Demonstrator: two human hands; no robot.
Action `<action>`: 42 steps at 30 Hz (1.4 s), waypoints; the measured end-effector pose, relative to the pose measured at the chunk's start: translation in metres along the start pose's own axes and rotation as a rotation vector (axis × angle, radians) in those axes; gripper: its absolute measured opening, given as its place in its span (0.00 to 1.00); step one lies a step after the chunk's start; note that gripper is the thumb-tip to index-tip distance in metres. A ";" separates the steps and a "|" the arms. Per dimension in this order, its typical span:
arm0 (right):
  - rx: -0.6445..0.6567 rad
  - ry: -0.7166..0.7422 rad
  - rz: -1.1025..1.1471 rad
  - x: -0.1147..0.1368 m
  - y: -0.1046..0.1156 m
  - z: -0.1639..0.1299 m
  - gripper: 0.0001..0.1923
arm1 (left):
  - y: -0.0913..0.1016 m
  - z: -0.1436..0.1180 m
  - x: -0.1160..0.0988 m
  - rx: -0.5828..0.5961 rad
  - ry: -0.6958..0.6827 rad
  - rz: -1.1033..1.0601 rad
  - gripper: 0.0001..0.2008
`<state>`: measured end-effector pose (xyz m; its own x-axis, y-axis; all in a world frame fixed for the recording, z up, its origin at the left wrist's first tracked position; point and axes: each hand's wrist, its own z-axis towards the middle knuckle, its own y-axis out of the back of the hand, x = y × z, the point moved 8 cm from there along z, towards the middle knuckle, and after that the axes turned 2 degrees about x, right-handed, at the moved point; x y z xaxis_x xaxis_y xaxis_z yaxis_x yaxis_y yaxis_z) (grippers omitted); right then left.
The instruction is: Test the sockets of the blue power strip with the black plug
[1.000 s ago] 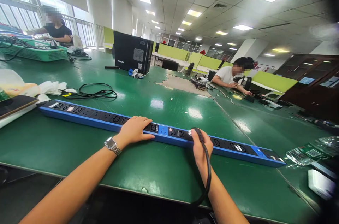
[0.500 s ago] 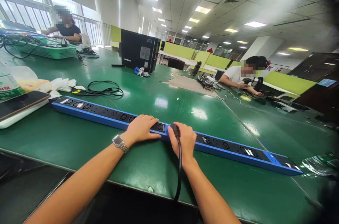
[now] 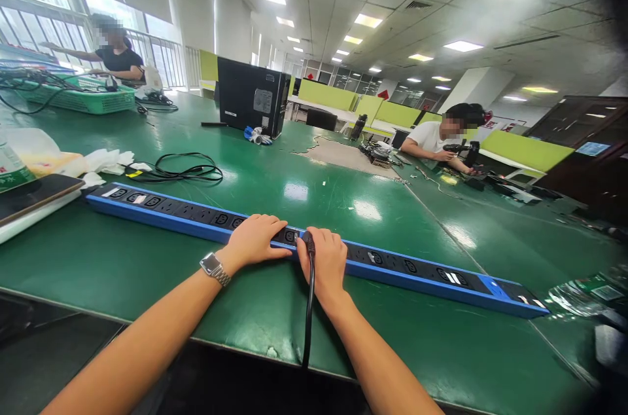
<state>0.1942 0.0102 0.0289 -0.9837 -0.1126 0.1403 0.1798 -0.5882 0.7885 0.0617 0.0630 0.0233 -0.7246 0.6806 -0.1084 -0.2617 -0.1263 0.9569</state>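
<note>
At the near edge of a green table [image 3: 147, 271], the right hand [image 3: 328, 264] is closed around a black plug [image 3: 309, 243] on a long blue power strip [image 3: 417, 271] running left to right; beside it, the left hand [image 3: 255, 241] lies flat, open, pressing the strip. Farther off, 2 people sit working.

The long blue power strip [image 3: 206, 222] lies slantwise across the green table [image 3: 304, 310], a low bar between the near edge and the middle, and the left hand [image 3: 255, 239], the right hand [image 3: 326, 261] and the black cable [image 3: 309, 310] running off the near edge block its centre. Bare table runs along the near edge on both sides of the arms and spreads wide behind the strip. The coiled black cord [image 3: 181, 171] and white tissues [image 3: 105, 160] crowd the left side, with plastic bags [image 3: 583, 294] at the right edge.
</note>
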 end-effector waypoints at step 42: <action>0.044 -0.204 0.253 -0.135 0.027 -0.022 0.19 | 0.001 0.000 0.001 0.019 0.004 -0.003 0.33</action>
<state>0.3316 -0.0085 0.0181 -0.8898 -0.0850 0.4484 0.4221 -0.5269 0.7377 0.0611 0.0633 0.0239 -0.7267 0.6777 -0.1120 -0.2516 -0.1109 0.9615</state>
